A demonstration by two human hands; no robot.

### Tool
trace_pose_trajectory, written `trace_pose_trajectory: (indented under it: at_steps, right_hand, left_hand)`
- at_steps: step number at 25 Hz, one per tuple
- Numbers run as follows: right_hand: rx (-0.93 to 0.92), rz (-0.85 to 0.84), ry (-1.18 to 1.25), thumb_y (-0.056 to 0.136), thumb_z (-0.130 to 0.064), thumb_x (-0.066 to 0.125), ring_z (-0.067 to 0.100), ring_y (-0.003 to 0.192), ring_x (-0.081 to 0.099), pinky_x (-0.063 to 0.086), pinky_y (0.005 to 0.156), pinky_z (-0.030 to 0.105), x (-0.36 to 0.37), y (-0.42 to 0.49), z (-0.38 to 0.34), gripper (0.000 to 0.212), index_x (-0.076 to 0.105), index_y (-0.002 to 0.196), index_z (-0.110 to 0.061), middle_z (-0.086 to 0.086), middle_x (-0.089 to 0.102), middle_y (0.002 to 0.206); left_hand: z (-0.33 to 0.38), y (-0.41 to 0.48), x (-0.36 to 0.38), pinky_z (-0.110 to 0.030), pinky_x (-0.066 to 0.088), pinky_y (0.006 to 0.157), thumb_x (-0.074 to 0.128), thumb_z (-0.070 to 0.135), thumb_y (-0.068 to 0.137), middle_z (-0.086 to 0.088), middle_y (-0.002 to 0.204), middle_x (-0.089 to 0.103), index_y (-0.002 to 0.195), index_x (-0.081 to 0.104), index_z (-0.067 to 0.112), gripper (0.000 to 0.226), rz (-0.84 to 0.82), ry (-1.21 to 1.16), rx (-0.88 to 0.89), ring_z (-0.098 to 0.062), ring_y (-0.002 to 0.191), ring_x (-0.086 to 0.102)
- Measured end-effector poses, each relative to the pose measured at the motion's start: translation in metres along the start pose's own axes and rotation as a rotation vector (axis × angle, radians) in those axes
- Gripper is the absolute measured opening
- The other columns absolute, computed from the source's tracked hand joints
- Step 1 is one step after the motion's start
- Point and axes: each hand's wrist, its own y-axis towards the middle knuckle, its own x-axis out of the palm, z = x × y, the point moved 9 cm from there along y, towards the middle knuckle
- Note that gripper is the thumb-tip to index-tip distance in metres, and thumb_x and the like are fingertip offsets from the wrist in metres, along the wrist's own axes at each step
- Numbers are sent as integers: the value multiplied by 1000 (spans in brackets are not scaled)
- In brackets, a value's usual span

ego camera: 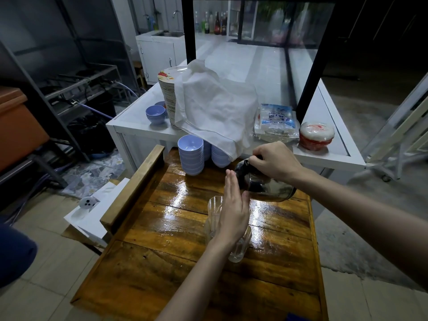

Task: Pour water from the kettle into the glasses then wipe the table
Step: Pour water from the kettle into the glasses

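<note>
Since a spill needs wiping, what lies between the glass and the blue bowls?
Head view: only bare, glossy wooden table between the glass and the blue bowls.

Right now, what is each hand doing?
Left hand: open, fingers flat, in front of the glass.
Right hand: closed on the kettle handle, kettle tilted.

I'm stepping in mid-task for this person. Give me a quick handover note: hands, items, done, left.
Right hand grips the kettle by its handle, tilted over the glass.
Left hand is open, fingers flat, in front of the glass; whether it touches is unclear.
The glass stands on the wooden table, which already looks wet and glossy.
No stream of water is visible; fill level unclear.
Left: finish pouring, set the kettle down, wipe the table.
</note>
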Motion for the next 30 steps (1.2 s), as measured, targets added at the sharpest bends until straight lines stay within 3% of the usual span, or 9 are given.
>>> trace_pose_trajectory:
  at_steps: [5, 9, 16, 20, 25, 30]
  right_hand:
    - [-26, -9, 7, 87, -25, 56, 20, 47, 44, 19, 59, 25, -4, 0, -8, 44, 41, 45, -20, 6, 51, 48]
    - [-36, 2, -14, 87, -24, 55, 25, 49, 46, 19, 61, 27, -3, 2, -10, 39, 48, 50, -12, 10, 54, 49]
    - [-100, 44, -63, 85, -25, 56, 28, 50, 49, 20, 61, 28, -4, 6, -17, 37, 47, 51, -15, 13, 59, 52]
    - [-119, 54, -79, 85, -25, 56, 29, 51, 53, 22, 59, 29, -3, 10, -19, 35, 60, 55, -8, 13, 61, 53]
    - [-141, 51, -67, 85, -25, 56, 26, 49, 46, 24, 62, 29, -2, 13, -25, 35, 49, 52, -16, 10, 57, 51]
    - [-164, 35, -79, 86, -25, 56, 25, 48, 46, 25, 60, 30, 0, 14, -30, 36, 58, 54, -10, 12, 59, 52]
  left_hand:
    - [2, 0, -2, -28, 1, 121, 27, 32, 104, 3, 160, -15, 152, -8, 16, 61, 8, -2, -10, -6, 146, -12]
    - [2, 1, -4, -27, 0, 120, 28, 31, 104, 3, 160, -15, 152, -8, 16, 62, 12, -29, -17, -6, 146, -13]
    - [4, 1, -8, -27, 0, 120, 29, 29, 104, 2, 160, -15, 151, -8, 14, 62, 24, -40, -11, -9, 147, -12]
    - [3, -1, -10, -29, 2, 120, 29, 31, 104, 3, 160, -15, 152, -8, 16, 62, 25, -57, -17, -9, 147, -12]
    - [-1, 0, -14, -26, 0, 119, 28, 32, 104, 3, 160, -16, 152, -9, 16, 62, 41, -47, -26, -8, 147, -13]
    - [-3, -1, -14, -29, 1, 120, 28, 33, 104, 3, 160, -17, 152, -9, 17, 63, 48, -53, -30, -8, 147, -12]
